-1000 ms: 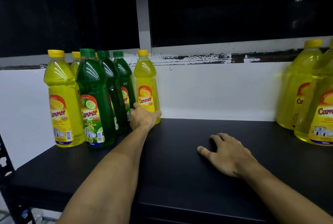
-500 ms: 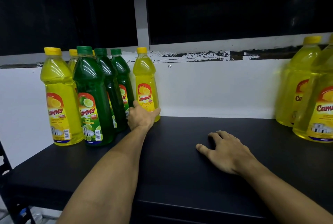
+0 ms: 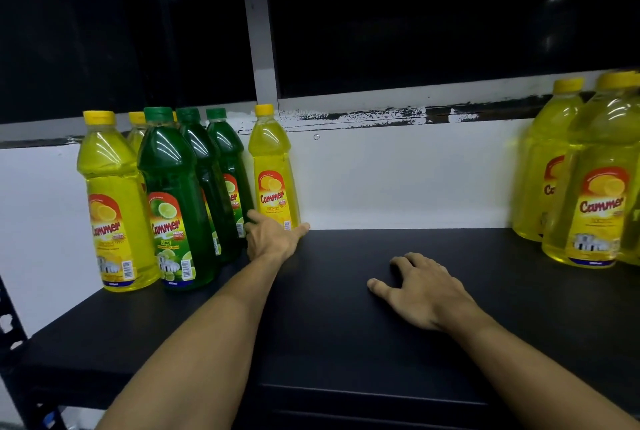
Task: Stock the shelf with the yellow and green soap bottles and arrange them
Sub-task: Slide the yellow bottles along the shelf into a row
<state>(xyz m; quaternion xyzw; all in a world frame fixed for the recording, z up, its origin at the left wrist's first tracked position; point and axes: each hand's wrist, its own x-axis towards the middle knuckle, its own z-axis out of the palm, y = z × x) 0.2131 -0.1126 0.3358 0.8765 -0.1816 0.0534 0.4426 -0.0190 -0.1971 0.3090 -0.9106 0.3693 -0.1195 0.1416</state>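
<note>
We see a black shelf (image 3: 346, 325) with a matte, smooth top and a white wall behind it. At its left end stands a cluster of soap bottles, all upright, made of clear glossy plastic with rounded shoulders tapering to narrow necks and ribbed screw caps. The front yellow bottle (image 3: 114, 208) holds lemon-coloured liquid and wears a red and yellow "Cammer" label with a barcode; a second yellow bottle (image 3: 136, 133) peeks out behind it. Just beside it on the right, a row of three green bottles runs toward the wall: the front green bottle (image 3: 171, 201) with a lime label, the middle green bottle (image 3: 204, 166), and the rear green bottle (image 3: 227, 156). A slimmer yellow lemon bottle (image 3: 273, 173) stands against the wall just right of the green row.

Our left hand (image 3: 273, 239) is at the base of this lemon bottle, thumb on its left side and a finger reaching past its right; we cannot tell whether the fingers actually clasp it. Our right hand (image 3: 422, 291) lies palm down on the shelf, fingers relaxed and spread, holding nothing.

At the far right edge, well apart, stand larger yellow bottles (image 3: 595, 180), blurred, with the same label.
</note>
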